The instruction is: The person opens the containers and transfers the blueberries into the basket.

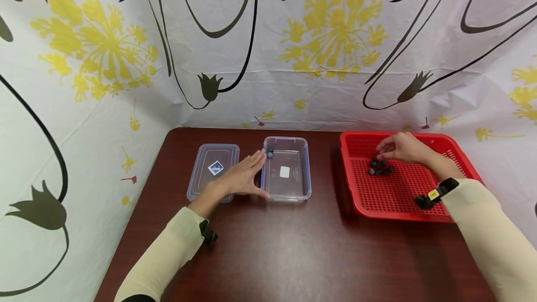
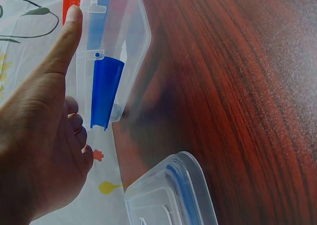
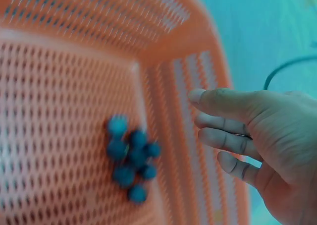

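Observation:
My left hand spreads its thumb and straight fingers along the left side of a clear plastic box with blue side clips. Inside the box, a blueberry lies in the far left corner. Over the red basket, my right hand hovers above a small cluster of blueberries. The right wrist view shows its thumb extended and its fingers loosely bent, with nothing visible between them; the blueberries lie apart from the fingertips on the basket floor.
A clear lid with a blue-and-white label lies left of the box, partly under my left forearm. The dark wooden table meets a patterned cloth at the back and left. Raised walls surround the basket floor.

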Demonstrator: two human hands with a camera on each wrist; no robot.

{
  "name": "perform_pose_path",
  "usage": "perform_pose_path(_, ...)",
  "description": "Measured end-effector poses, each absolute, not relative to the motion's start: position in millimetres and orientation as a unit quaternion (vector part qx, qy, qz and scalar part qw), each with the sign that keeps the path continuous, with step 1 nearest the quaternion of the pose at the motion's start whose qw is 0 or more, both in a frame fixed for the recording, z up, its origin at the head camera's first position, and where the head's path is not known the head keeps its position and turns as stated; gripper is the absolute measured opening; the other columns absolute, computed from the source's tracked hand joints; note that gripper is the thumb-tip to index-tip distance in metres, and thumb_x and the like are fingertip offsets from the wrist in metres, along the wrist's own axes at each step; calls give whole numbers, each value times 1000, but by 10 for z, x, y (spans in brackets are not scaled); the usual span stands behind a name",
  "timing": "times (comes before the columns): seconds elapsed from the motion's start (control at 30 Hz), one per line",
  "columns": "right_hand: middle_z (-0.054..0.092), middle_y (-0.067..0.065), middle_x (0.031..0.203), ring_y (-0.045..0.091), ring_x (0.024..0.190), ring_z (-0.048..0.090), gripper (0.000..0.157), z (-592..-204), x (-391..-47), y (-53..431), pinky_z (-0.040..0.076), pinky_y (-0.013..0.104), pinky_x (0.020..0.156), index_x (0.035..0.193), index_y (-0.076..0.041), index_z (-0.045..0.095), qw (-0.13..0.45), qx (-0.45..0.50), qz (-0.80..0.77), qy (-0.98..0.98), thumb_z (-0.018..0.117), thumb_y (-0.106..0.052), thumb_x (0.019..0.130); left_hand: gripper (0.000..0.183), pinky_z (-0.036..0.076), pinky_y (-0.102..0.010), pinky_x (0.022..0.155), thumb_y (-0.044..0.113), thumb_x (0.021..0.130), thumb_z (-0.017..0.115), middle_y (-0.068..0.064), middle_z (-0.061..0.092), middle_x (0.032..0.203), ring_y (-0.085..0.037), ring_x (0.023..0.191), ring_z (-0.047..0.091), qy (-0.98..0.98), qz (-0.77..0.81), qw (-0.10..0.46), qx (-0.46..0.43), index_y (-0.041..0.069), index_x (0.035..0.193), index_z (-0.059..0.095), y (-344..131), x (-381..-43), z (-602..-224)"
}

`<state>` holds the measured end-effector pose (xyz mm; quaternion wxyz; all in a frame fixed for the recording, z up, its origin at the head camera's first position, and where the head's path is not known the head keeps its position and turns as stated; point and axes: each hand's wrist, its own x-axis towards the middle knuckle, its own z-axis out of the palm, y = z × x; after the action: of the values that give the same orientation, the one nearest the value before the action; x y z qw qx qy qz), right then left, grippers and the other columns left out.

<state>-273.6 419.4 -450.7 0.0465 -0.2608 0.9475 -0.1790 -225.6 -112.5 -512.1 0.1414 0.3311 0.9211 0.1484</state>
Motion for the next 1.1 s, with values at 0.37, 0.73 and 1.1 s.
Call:
perform_pose_path(0.37,80,-5,89,6,78,72,17,-4238,-2800,3483,57,26,68,102,-10,83,-1,-323,-217,921,89,-14,87,134,7,-45,133,75,81,77,-12,-3,178,-25,164,0,920,147,140,335,3,169,7,-1134,-2248,-5120)
perform_pose_path(0.73,79,-5,86,10,78,74,20,-4188,-2933,2689,57,29,68,104,-10,83,21,-373,-247,894,90,-14,86,135,8,-44,133,77,80,76,-12,-2,179,-25,164,1,923,137,133,335,3,170,8,-1128,-2251,-5121)
perform_pose_path(1.1,79,-4,88,12,82,74,21,-4342,-3061,2125,61,36,76,104,-8,82,59,-379,-266,884,89,-15,86,134,7,-43,133,77,81,76,-11,-3,179,-25,164,0,923,138,133,334,4,170,8,-1134,-2252,-5137)
